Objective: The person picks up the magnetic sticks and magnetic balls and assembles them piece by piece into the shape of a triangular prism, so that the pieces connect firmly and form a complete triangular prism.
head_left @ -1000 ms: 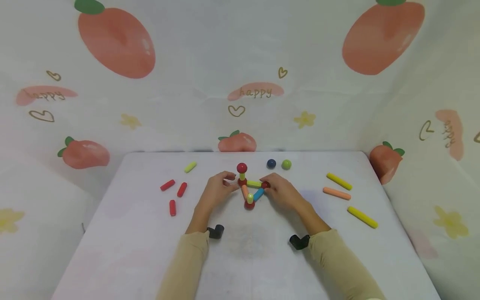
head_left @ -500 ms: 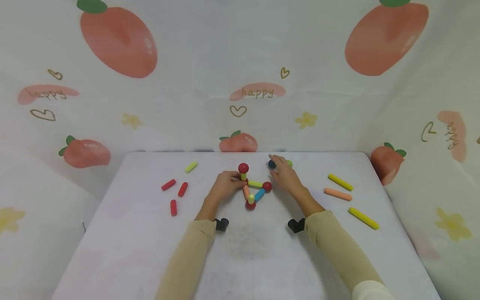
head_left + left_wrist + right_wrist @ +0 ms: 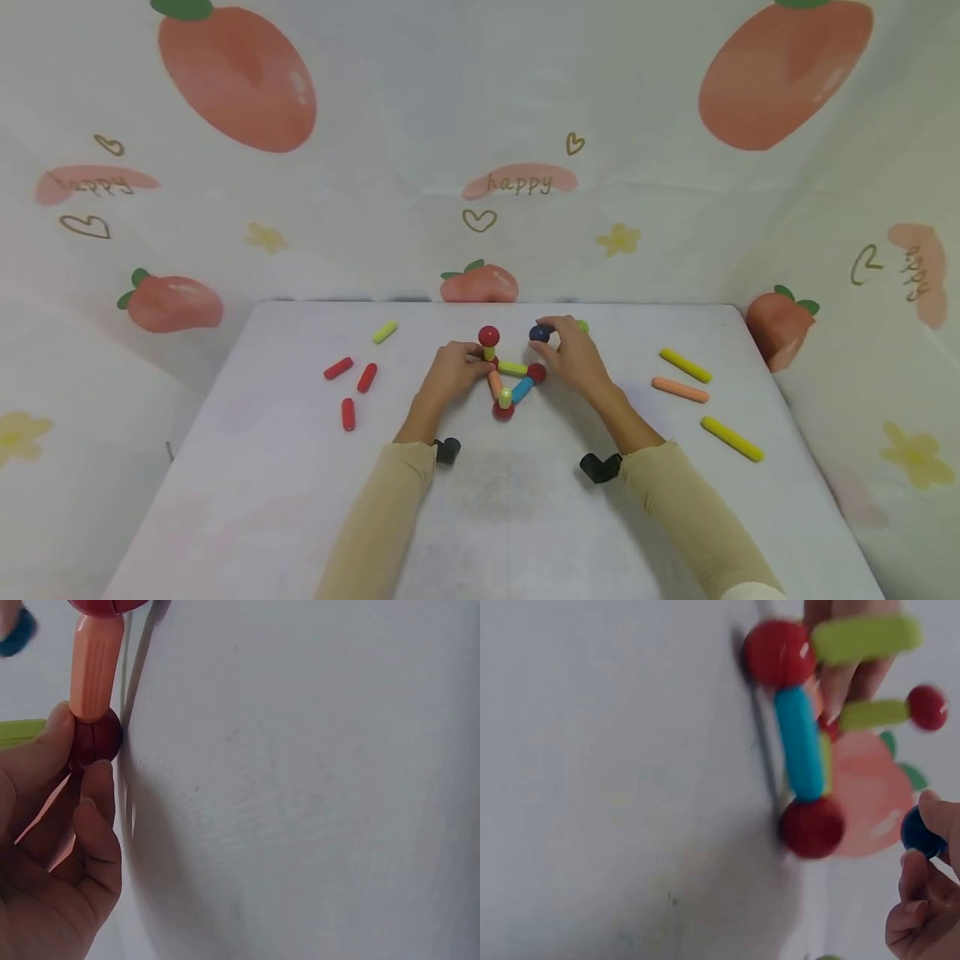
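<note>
left hand [image 3: 452, 372]: pinching | right hand [image 3: 576, 357]: pinching | forearms [image 3: 384, 508]: extended forward, angled inward

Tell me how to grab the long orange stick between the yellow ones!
Best pinch the long, straight orange stick around its middle, coming from above: it lies flat on the white table, so its long sides should be easy to squeeze. The straight yellow sticks lie apart from it, leaving room. The right hand is nearer, but holds the dark blue ball.
</note>
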The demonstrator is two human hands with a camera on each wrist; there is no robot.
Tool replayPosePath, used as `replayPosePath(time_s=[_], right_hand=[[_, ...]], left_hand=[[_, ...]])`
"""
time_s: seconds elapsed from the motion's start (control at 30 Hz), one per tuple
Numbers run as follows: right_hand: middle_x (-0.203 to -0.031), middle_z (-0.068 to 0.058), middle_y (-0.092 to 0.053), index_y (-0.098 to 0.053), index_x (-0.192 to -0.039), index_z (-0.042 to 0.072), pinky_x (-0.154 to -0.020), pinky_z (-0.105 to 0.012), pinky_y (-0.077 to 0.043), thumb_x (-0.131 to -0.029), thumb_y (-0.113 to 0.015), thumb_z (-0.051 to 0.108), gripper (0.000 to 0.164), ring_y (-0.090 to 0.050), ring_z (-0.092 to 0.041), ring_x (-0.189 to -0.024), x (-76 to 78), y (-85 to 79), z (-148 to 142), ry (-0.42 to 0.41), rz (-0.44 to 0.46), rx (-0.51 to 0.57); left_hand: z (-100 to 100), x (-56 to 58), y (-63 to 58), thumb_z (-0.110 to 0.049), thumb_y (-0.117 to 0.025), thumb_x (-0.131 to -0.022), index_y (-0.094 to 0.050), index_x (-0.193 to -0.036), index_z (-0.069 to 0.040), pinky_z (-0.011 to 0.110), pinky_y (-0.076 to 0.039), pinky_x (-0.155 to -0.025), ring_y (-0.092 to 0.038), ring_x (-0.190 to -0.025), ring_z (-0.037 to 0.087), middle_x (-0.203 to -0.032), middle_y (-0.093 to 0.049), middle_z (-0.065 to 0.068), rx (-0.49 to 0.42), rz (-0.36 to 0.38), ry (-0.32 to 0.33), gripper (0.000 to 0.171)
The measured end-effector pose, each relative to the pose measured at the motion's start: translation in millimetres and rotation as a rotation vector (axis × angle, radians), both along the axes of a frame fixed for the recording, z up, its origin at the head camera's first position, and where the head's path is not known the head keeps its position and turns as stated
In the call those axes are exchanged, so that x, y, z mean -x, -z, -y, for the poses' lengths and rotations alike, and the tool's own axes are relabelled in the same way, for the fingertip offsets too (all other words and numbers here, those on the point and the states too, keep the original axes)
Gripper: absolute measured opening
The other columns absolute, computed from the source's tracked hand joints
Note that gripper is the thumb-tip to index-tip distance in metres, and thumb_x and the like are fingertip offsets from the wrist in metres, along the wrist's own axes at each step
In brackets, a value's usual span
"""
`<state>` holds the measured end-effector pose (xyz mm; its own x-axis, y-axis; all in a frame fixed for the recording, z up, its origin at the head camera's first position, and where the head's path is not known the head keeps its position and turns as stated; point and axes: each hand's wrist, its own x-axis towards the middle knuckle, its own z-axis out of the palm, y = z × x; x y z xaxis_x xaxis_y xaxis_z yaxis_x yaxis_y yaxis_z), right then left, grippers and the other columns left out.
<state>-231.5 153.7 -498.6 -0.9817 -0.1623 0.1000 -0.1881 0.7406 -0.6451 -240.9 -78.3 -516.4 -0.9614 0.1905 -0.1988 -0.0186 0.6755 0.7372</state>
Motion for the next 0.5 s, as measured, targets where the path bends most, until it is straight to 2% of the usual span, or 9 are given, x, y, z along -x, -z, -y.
replayPosePath(time_s=[0.1, 0.17, 0.33, 0.5], right_hand=[[-0.126, -0.011, -0.063, -0.059, -0.137, 0.01, -0.071, -0.027, -0.052, -0.094, -0.075, 0.024, 0.049, -0.054, -0.02, -0.081, -22.2, -10.3, 2.6, -0.078, -0.084, 0.101], [-0.124, -0.01, -0.065, -0.06, -0.136, 0.01, -0.066, -0.022, -0.049, -0.092, -0.077, 0.021, 0.048, -0.051, -0.016, -0.077, -36.5, -14.4, 5.3, -0.13, -0.123, 0.145], [-0.117, -0.003, -0.064, -0.061, -0.134, 0.012, -0.067, -0.018, -0.048, -0.09, -0.079, 0.019, 0.048, -0.053, -0.016, -0.081, -59.5, -14.4, 15.7, -0.234, -0.133, 0.186], [-0.115, 0.001, -0.064, -0.061, -0.132, 0.012, -0.066, -0.019, -0.049, -0.09, -0.078, 0.02, 0.046, -0.054, -0.015, -0.08, -68.0, -8.2, 22.3, -0.28, -0.085, 0.194]], left_hand=[[-1.1, -1.0, -2.9, -0.025, -0.077, -0.092, -0.074, -0.12, -0.01, 0.047, -0.046, -0.112, -0.064, -0.122, 0.026, -0.119, -0.076, 0.007, 0.006, -0.004, -0.006, 0.032], [-1.4, -1.5, -4.4, -0.025, -0.077, -0.092, -0.075, -0.12, -0.01, 0.047, -0.046, -0.113, -0.064, -0.123, 0.026, -0.119, -0.076, 0.007, 0.013, -0.003, -0.005, 0.032], [-2.2, -1.6, -5.7, -0.025, -0.076, -0.092, -0.075, -0.117, -0.01, 0.048, -0.045, -0.113, -0.064, -0.122, 0.026, -0.118, -0.076, 0.007, 0.028, -0.01, -0.011, 0.029], [-5.0, -0.7, -5.0, -0.025, -0.077, -0.091, -0.076, -0.116, -0.01, 0.048, -0.046, -0.112, -0.064, -0.123, 0.026, -0.118, -0.076, 0.006, 0.032, -0.018, -0.029, 0.029]])
